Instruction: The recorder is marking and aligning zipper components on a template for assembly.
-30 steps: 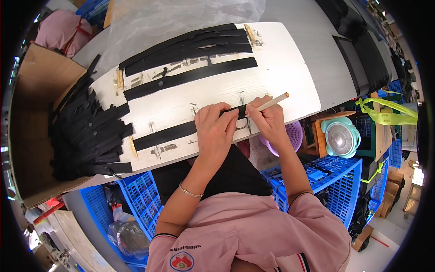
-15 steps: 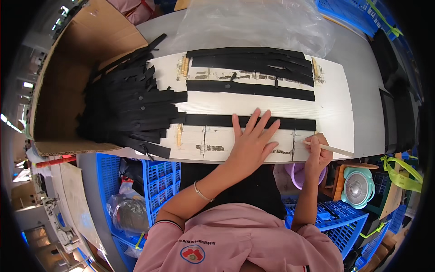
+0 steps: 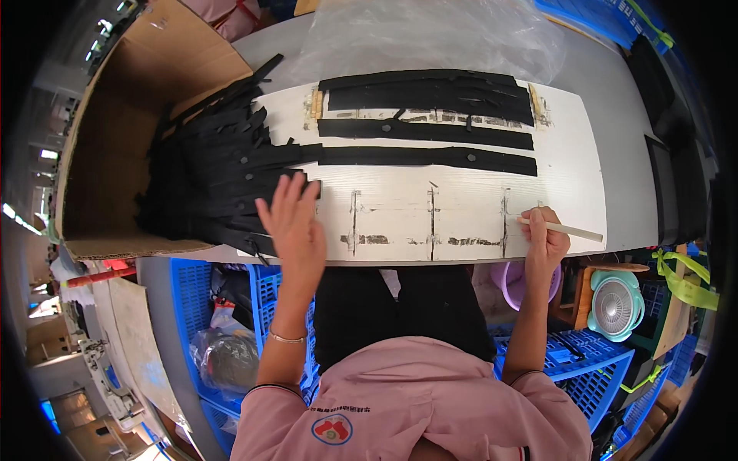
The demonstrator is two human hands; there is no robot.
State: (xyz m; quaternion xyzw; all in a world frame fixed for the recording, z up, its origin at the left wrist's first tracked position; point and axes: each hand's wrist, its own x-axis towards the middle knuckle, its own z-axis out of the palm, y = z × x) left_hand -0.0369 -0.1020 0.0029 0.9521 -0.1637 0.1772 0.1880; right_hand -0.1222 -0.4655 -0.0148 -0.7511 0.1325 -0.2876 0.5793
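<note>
My left hand (image 3: 296, 227) is open, fingers spread, at the near right edge of a heap of black fabric strips (image 3: 204, 173); I cannot tell whether it grips one. The heap spills from a cardboard box onto a white board (image 3: 469, 188). My right hand (image 3: 546, 234) pinches a slim white pencil-like stick (image 3: 576, 230), its tip pointing left just above the board's near right part. Two long black strips, a farther one (image 3: 430, 134) and a nearer one (image 3: 438, 156), lie straight across the board. Behind them several strips (image 3: 430, 92) are stacked together.
The cardboard box (image 3: 100, 154) stands open at the left. Clear plastic sheeting (image 3: 430, 38) covers part of the grey table's (image 3: 626, 184) far side. Dark marks and tape lines cross the board. Below the table are blue crates (image 3: 565, 361), a purple bucket (image 3: 511, 286) and a small green fan (image 3: 616, 306).
My left hand has left the strip it was pressing and moved left to the heap. That strip now lies farther back, close to the other long one. My right hand still holds the stick.
</note>
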